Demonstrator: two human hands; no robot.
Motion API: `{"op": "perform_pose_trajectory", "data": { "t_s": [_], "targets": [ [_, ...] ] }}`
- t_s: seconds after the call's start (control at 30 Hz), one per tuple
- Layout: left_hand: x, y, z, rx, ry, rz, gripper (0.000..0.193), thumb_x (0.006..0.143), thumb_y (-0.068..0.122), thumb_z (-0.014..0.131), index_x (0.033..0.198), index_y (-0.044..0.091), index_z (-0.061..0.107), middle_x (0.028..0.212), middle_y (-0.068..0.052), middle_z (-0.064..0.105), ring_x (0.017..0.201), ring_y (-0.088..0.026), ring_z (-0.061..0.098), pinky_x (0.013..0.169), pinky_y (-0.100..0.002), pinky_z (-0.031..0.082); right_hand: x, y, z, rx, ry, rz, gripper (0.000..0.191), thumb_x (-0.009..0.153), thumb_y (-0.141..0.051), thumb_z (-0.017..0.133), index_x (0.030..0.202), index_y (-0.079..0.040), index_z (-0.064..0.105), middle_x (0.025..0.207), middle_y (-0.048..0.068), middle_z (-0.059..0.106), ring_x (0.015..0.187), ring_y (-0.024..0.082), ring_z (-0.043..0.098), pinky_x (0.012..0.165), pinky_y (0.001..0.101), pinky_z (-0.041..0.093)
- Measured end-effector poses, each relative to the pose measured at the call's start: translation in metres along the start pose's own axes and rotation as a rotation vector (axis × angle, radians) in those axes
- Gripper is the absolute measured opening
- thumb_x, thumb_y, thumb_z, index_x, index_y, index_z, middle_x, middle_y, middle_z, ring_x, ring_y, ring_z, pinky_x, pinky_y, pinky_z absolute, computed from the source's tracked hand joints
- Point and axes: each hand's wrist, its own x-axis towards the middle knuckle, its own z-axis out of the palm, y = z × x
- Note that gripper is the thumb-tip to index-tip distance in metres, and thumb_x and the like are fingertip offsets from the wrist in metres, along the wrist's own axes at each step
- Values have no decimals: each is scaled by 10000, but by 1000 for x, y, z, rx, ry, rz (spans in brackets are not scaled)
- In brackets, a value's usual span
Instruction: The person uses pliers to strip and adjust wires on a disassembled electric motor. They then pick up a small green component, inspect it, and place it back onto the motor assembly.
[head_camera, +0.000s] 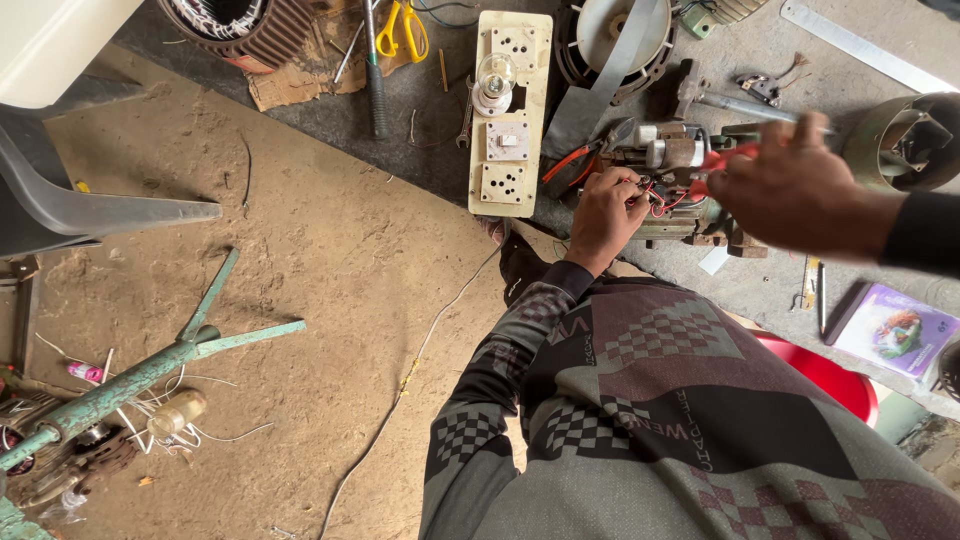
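A small grey electric motor unit (672, 150) with red and black wires (660, 200) lies on the concrete slab. My left hand (605, 215) pinches the wires at its near side. My right hand (795, 185) grips a red-handled tool (725, 160) whose tip reaches into the motor. A second pair of red-handled pliers (568, 163) lies just left of the motor, untouched.
A cream switchboard (510, 110) with a bulb lies left of the motor. Yellow scissors (403, 30), a screwdriver (375, 70), a motor stator (235, 25), a fan housing (615, 35) and a metal drum (905, 140) lie around. A green metal stand (130, 380) lies on the dirt floor. A red bowl (835, 380) sits by my right side.
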Motion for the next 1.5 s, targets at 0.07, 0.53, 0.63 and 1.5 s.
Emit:
{"op": "perform_pose_trajectory", "data": {
  "t_s": [0.07,0.53,0.63,1.5],
  "targets": [
    [0,-1,1,3,3,7,141,844,150,777,810,19,737,1091,-46,685,953,-260,617,837,-371,551,21,12,4,686,-302,161,534,1042,-190,527,1559,-270,418,1208,59,662,692,201,672,611,326,507],
    [2,-6,9,8,63,28,115,814,116,766,788,25,701,1071,-53,678,988,-285,637,855,-394,552,-42,2,-22,-396,317,-20,575,973,-249,540,1525,-217,385,1589,152,424,1520,419,310,1146,651,-18],
    [0,-7,10,7,53,22,117,822,118,773,796,25,706,1066,-51,682,979,-280,637,858,-394,553,-48,-1,-34,-451,267,-61,550,955,-204,582,1484,-175,436,1580,177,428,1497,414,317,1166,651,-39],
    [-1,-7,8,-9,47,31,127,825,113,780,799,22,696,1066,-58,669,980,-277,618,844,-389,550,11,-1,-13,283,-133,25,402,1029,-285,520,1423,-211,499,1351,111,603,1004,268,568,910,492,459]
  ]
}}
